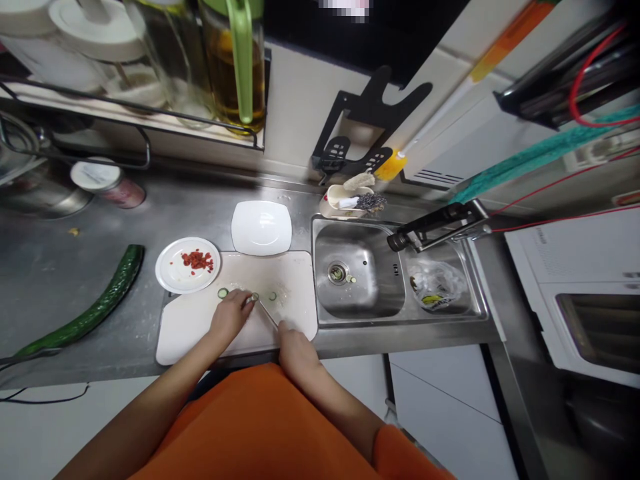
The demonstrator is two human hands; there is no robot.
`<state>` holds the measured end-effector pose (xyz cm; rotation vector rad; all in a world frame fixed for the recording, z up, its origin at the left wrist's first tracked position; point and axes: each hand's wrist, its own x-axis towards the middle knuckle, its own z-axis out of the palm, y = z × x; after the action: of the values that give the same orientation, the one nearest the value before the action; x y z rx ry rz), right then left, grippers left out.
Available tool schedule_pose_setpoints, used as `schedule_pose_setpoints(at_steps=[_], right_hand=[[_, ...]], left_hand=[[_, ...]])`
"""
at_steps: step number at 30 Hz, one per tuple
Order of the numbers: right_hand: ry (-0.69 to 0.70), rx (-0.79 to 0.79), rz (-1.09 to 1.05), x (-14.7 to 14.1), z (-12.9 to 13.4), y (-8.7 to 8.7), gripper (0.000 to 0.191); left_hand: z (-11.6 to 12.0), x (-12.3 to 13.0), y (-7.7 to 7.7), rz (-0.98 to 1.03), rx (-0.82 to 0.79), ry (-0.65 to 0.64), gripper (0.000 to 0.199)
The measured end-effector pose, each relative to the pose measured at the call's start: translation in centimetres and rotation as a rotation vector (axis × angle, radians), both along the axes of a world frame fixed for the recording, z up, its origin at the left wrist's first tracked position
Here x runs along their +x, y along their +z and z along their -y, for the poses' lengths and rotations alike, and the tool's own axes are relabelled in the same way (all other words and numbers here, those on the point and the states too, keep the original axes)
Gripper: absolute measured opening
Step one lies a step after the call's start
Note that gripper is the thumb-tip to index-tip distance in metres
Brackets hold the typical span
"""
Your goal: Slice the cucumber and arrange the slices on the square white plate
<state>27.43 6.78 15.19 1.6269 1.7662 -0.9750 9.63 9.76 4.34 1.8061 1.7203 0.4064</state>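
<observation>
A white cutting board (pixel 190 327) lies on the steel counter in front of me. Over its middle, my left hand (pixel 231 316) is closed, fingertips pinching a small pale-green piece of cucumber (pixel 255 297). My right hand (pixel 299 350) is wrapped around the handle of a knife (pixel 268 313); its thin blade points up and left, its tip at the cucumber piece by my left fingers. One cucumber slice (pixel 223 293) rests left of my left hand. Another thin slice (pixel 273 296) lies to the right of the blade, among wet scraps.
A whole cucumber (pixel 95 313) lies at the left. A round plate with chopped red bits (pixel 165 273) overlaps the board's corner; a white square dish (pixel 261 228) sits behind it. To the right is a double sink (pixel 360 303) with cucumber scraps and a plastic bag (pixel 440 283).
</observation>
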Motion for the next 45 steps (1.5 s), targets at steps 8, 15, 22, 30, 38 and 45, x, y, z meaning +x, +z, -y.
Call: schedule_pose_setpoints(at_steps=[8, 15, 22, 30, 38, 45], right_hand=[[-0.005, -0.002, -0.040, 0.2, 0.0, 0.7, 0.040], [-0.038, -0.045, 0.012, 1.9, 1.0, 1.6, 0.042], [-0.055, -0.061, 0.014, 2.5, 1.2, 1.5, 0.042], [-0.025, -0.059, 0.008, 3.0, 1.5, 0.5, 0.050], [-0.013, -0.049, 0.014, 2.9, 1.4, 0.5, 0.051], [-0.007, -0.042, 0.022, 2.7, 1.5, 0.7, 0.048]], left_hand=[[-0.2, -0.1, -0.4, 0.005, -0.012, -0.001, 0.026], [-1.0, 0.3, 0.7, 0.022, -0.028, 0.026, 0.018], [-1.4, 0.2, 2.9, 0.082, -0.174, 0.078, 0.015], [-0.9, -4.8, 2.8, 0.046, -0.219, 0.363, 0.023], [-0.7, -6.0, 2.9, -0.103, -0.191, 0.310, 0.025], [-2.6, -2.8, 2.8, 0.040, 0.035, -0.068, 0.032]])
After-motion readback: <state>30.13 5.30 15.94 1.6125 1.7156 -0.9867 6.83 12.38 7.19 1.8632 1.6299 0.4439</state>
